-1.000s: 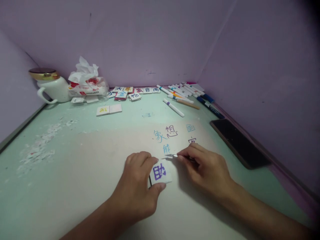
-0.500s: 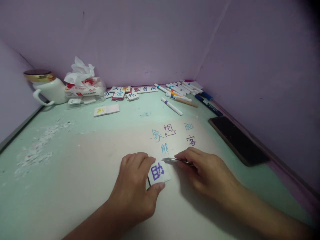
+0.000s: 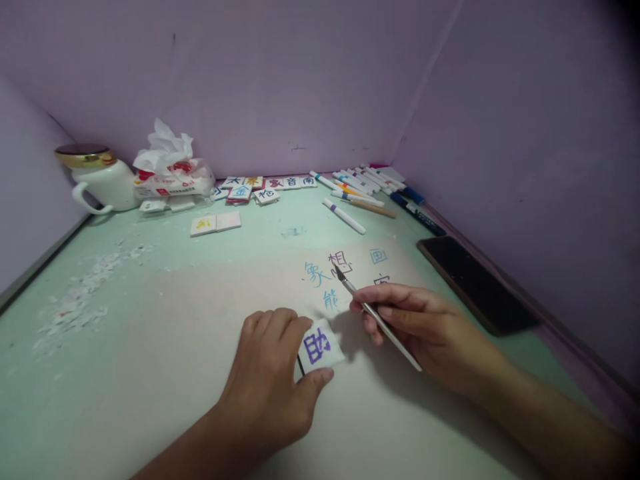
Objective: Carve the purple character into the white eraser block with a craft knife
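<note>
A small square white tile with a purple Chinese character on it is gripped at its edges by my left hand, thumb at the near side and fingers at the far side. My right hand holds a slim silver craft knife between thumb and fingers, its pointed blade up and to the left, apart from the tile. Under the blade, blue and purple characters are written on the pale work surface.
White scraps lie at left. Along the back stand a white mug, a tissue pack, lettered tiles and several markers. Two joined tiles sit nearer. A phone lies at right.
My right hand has lifted the craft knife off the tile's far edge and turned it, blade now pointing away up-left. The tile is slightly tilted in my left hand.
</note>
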Tool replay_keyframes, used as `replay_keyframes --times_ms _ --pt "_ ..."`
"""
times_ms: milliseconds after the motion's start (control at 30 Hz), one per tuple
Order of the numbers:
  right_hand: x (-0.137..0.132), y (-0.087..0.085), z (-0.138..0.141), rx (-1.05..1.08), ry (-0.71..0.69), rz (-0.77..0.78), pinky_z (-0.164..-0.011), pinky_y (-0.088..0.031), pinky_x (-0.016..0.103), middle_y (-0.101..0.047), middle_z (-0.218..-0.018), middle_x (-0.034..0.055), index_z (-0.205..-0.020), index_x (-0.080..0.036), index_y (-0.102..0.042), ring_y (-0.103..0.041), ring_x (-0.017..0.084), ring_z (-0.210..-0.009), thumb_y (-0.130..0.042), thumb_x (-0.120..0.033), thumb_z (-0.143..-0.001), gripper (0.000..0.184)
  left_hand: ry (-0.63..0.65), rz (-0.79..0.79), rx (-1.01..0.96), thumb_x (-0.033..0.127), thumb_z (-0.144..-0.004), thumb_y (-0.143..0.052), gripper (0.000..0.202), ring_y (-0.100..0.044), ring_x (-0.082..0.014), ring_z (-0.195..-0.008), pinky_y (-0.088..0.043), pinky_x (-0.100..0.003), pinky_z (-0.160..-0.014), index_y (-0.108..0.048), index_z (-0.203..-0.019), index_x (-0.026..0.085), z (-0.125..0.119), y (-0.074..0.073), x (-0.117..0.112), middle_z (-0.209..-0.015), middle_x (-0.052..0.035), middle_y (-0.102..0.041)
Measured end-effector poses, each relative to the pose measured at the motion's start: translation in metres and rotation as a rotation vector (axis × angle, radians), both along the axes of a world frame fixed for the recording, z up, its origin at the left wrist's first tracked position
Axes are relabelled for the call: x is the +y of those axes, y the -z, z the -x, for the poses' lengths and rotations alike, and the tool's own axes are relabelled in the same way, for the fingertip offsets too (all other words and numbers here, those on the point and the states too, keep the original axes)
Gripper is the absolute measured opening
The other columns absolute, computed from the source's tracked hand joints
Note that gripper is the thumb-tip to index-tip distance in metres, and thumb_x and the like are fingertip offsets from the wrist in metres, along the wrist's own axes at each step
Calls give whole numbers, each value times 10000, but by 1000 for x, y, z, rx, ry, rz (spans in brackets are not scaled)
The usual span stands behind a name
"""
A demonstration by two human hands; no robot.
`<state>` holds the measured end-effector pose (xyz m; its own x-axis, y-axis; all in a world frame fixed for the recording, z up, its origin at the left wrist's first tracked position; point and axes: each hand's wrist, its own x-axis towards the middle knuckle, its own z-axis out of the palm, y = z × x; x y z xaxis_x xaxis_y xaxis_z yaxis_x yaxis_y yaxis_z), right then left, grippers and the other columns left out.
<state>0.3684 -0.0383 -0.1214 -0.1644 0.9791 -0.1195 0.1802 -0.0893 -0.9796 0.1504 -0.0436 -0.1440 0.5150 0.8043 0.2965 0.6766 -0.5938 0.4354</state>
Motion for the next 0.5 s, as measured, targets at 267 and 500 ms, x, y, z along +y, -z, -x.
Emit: replay_keyframes --times_ms 267,500 --pt "5 3 2 163 -6 144 -412 -366 224 -690 -792 82 -877 -160 -675 -517 104 -502 -605 -389 -785 256 0 -6 -7 244 -747 -608 286 -527 -295 -897 -415 -516 -783 -536 -1009 155 1 2 0 -970 -118 -561" --pt "3 4 2 -36 8 82 -426 -380 202 -673 -731 43 -879 -170 -606 -535 107 -523 -592 -345 -798 192 5 -1 -4 236 -733 -615 328 -527 -287 -892 -414 -520 -787 -516 -1039 174 1 0 0 -983 -111 -557"
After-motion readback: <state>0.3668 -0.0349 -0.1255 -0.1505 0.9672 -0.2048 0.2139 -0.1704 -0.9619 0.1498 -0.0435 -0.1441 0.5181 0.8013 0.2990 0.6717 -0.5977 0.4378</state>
